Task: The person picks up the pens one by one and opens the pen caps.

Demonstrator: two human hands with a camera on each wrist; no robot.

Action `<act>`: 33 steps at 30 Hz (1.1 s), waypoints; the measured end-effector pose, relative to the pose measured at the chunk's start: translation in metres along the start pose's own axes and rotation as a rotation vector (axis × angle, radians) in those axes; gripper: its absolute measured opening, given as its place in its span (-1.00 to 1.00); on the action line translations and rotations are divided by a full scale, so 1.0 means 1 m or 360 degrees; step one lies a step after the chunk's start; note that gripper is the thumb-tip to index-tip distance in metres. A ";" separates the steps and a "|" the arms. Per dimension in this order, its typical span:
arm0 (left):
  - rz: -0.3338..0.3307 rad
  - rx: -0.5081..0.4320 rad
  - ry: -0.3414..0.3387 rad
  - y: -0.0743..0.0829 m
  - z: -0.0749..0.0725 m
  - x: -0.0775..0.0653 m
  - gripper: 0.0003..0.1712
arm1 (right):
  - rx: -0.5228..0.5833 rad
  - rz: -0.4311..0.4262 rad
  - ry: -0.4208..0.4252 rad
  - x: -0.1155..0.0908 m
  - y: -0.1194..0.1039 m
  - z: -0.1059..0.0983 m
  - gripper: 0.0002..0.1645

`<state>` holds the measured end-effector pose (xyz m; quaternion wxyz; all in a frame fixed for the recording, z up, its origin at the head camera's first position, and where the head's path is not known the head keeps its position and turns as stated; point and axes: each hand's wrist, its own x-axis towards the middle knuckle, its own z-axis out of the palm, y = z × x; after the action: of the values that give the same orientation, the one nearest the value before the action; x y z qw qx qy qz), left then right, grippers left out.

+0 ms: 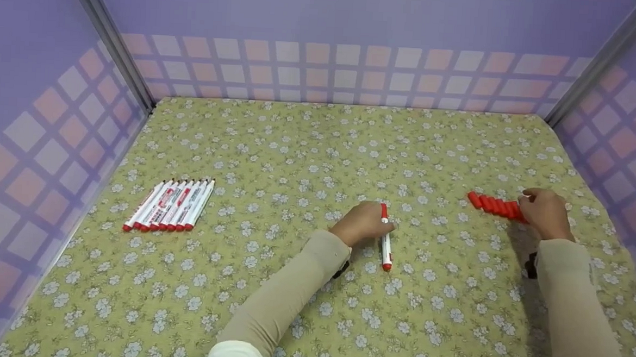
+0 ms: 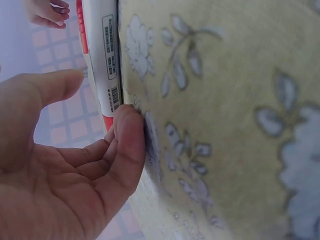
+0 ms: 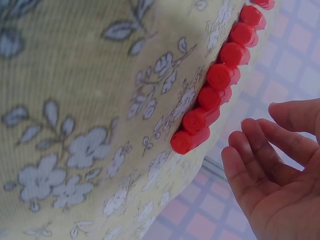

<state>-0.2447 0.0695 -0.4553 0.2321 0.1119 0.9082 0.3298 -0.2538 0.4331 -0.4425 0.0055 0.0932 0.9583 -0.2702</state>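
Note:
A white marker (image 1: 386,248) with a red cap lies on the cloth near the middle. My left hand (image 1: 363,223) is over its capped end. In the left wrist view, bent fingertips (image 2: 129,122) touch the marker's red end, while the thumb stands apart from the barrel. To the right, several red marker caps (image 1: 493,205) lie side by side in a slanting row. My right hand (image 1: 548,213) is at the row's right end. The right wrist view shows its loosely bent fingers (image 3: 260,150) holding nothing, with a gap to the nearest cap.
Several uncapped white markers (image 1: 169,206) lie side by side at the left, dark tips pointing away and red ends towards me. A floral cloth (image 1: 309,145) covers the table. Purple checked panels (image 1: 348,17) wall in the back and both sides.

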 end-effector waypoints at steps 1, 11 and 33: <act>0.0002 0.0001 0.0005 0.001 0.000 0.000 -0.43 | -0.0002 -0.0009 0.0008 0.000 -0.001 0.001 -0.43; 0.0126 0.0149 0.0080 0.004 0.006 -0.004 -0.51 | 0.0040 -0.0075 -0.0003 -0.002 -0.012 0.005 -0.43; -0.0073 -0.0083 -0.0020 0.002 0.003 -0.004 -0.77 | -0.0062 -0.0338 -0.0162 -0.007 -0.056 0.017 -0.45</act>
<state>-0.2400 0.0708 -0.4546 0.2481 0.0871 0.9001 0.3473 -0.2582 0.3758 -0.4277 0.0273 -0.0227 0.9663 -0.2548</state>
